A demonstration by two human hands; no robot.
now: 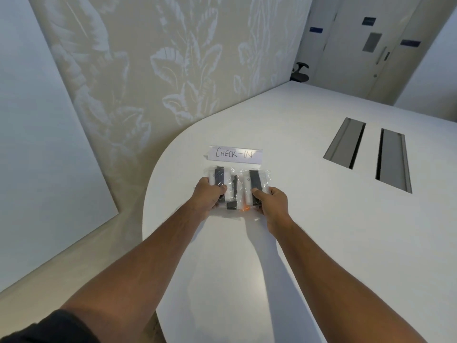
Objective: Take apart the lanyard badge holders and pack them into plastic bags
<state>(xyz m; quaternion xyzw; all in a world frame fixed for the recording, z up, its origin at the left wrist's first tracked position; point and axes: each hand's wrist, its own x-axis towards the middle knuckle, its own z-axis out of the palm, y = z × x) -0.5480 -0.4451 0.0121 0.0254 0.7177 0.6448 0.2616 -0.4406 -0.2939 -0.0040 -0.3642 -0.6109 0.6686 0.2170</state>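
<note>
Two bare forearms reach forward over a white, round-ended table (pixel 309 219). The left hand (pixel 207 194) grips the near end of a clear plastic bag (pixel 217 175) packed with a rolled black lanyard strap and white badge-holder parts; its thumb lies on top of the bag and its fingers curl underneath. The right hand (pixel 272 201) grips a second clear plastic bag (pixel 256 180) of the same contents in the same manner, thumb on top and fingers curled below. Both bags extend away from the hands, their far ends close to the table top; whether they rest on it cannot be told. Between the two hands lies a third clear plastic bag (pixel 233 194), holding a black strap and white pieces, touching the bags on either side. A small orange object (pixel 244 207) shows at its near edge, just beside the right thumb; its nature cannot be told.

Just beyond the bags, on the far side from the hands, sits a white paper sign hand-lettered "CHECK-IN" (pixel 235 154). Well to the right of the right hand, two grey rectangular cable hatches (pixel 368 152) are set into the table top. Past the left hand stands a beige wall panel with a pale leaf pattern (pixel 148 70). A black sleeve edge (pixel 49 328) covers the upper left arm.
</note>
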